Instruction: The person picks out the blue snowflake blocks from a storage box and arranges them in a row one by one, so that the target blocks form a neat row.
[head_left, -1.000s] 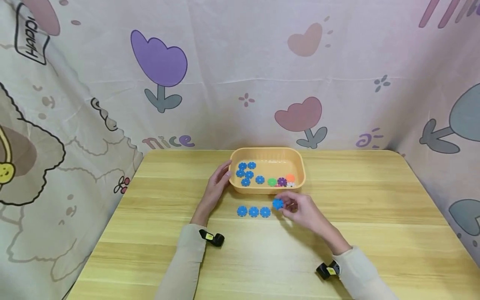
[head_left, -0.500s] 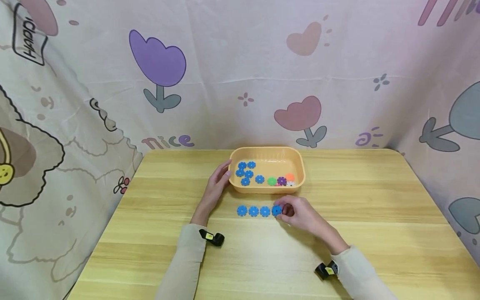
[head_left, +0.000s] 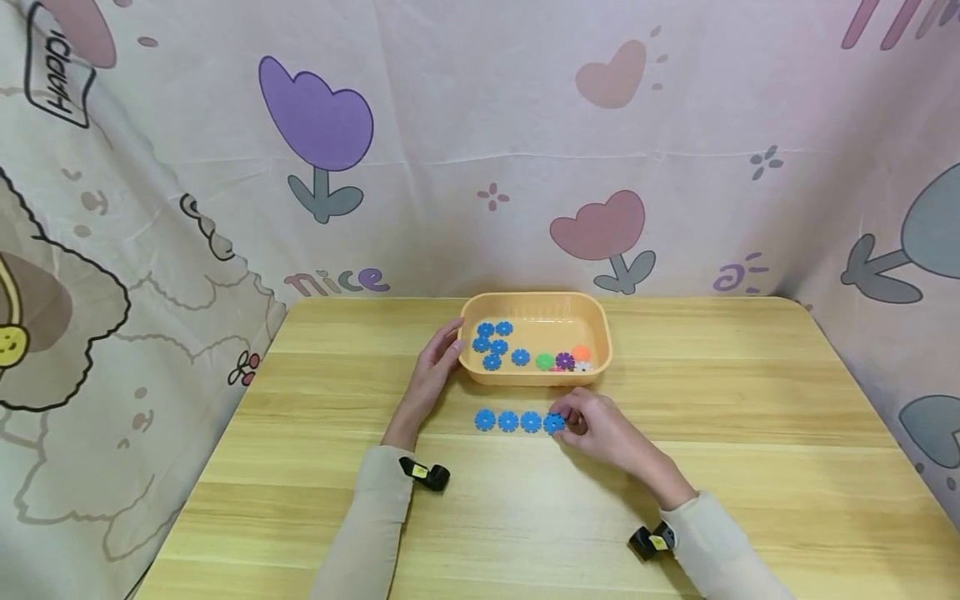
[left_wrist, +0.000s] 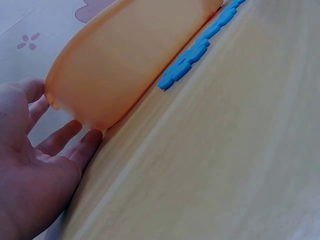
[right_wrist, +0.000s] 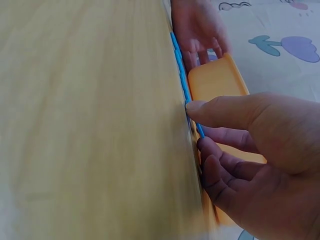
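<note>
Four-in-a-line blue discs are avoided as a count here: several blue plastic snowflake discs lie side by side on the table in front of a yellow-orange plastic basket. My right hand pinches the snowflake disc at the row's right end between thumb and fingers, low at the table. In the right wrist view my thumb presses over that disc's edge. My left hand rests against the basket's left end; its fingers touch the outer wall in the left wrist view.
Inside the basket are several blue snowflake discs at the left, and green, purple, orange and white ones at the right. A patterned cloth hangs behind the wooden table.
My right hand has brought its blue snowflake disc down and slightly toward me, into line at the right end of the row. My left hand stays at the basket.
</note>
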